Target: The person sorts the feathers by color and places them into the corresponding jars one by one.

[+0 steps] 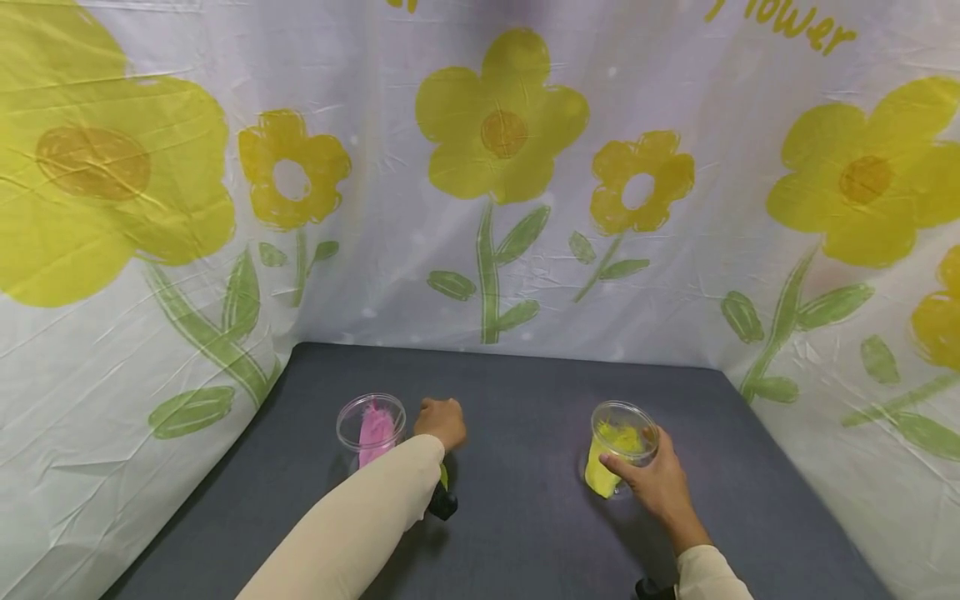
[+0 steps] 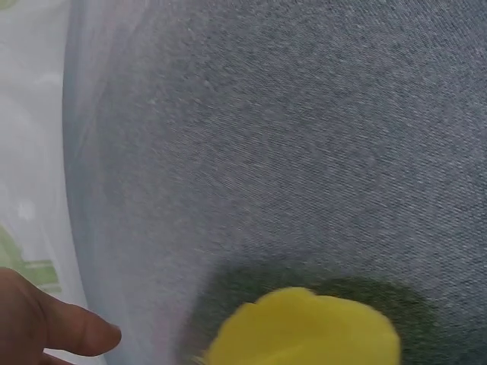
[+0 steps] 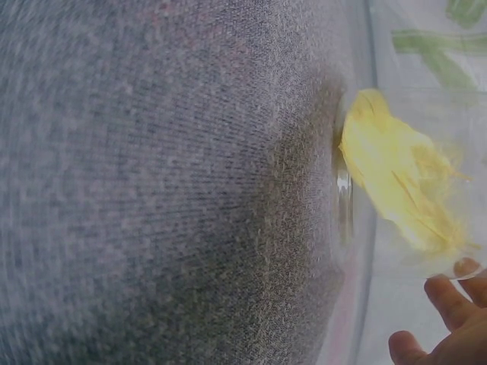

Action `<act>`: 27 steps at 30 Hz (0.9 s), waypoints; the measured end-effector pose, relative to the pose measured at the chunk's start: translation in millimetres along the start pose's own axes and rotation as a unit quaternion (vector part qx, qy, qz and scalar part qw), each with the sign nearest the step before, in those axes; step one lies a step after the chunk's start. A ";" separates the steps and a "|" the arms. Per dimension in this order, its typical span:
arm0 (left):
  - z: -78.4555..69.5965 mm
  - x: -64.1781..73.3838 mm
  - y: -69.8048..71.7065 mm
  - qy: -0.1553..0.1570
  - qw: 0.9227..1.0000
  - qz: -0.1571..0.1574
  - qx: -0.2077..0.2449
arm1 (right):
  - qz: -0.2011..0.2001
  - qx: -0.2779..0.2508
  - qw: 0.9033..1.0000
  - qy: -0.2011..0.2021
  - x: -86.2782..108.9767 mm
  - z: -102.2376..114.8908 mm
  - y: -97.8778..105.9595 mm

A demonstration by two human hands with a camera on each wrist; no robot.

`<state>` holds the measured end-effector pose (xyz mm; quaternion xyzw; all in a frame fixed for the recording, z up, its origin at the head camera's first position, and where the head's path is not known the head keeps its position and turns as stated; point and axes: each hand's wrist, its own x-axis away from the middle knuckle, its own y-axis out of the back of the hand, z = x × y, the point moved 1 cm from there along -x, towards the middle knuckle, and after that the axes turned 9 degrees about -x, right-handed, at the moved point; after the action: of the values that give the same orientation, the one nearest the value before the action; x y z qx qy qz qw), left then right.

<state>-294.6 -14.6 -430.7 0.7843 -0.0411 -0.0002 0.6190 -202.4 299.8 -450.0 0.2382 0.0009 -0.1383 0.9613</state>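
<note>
My left hand [image 1: 441, 423] is curled just right of a clear plastic cup [image 1: 347, 427] holding pink feathers [image 1: 375, 429]. A yellow feather [image 2: 304, 334] hangs from it beneath the wrist, above the table and casting a shadow. The pinch itself is hidden from the head view; the left wrist view shows a thumb [image 2: 80, 328] at the lower left. On the right, my right hand [image 1: 660, 479] grips a second clear cup [image 1: 624, 407] by its side, thumb in front. Yellow feathers [image 3: 396, 175] fill that cup, which looks slightly tilted.
A dark grey cloth [image 1: 517, 467] covers the table. White fabric [image 1: 360, 275] printed with yellow flowers rises behind it and along both sides. Black wrist straps [image 1: 442, 502] show at both sleeves.
</note>
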 end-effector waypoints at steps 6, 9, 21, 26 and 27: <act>11.2 -5.8 -13.6 0.015 1.000 0.002 0.008 | 0.002 -0.001 1.000 0.003 0.1 -0.4 0.1; 15.8 -8.1 -19.4 0.028 1.000 0.009 0.008 | 0.001 -0.001 1.000 0.003 0.6 0.4 0.1; 21.7 -11.9 -30.5 0.044 0.998 0.050 0.001 | 0.002 0.001 1.000 -0.004 1.6 1.3 0.1; 20.4 -10.5 -28.2 0.056 0.997 0.058 0.022 | 0.001 -0.001 1.000 0.000 0.6 0.5 0.7; 20.0 -10.6 -27.7 0.060 0.996 0.058 0.029 | 0.000 -0.001 1.000 0.001 0.3 0.7 0.9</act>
<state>-304.4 -26.9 -462.8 0.7968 -0.0498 0.0838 0.5963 -201.9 300.1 -449.0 0.2372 0.0017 -0.1378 0.9616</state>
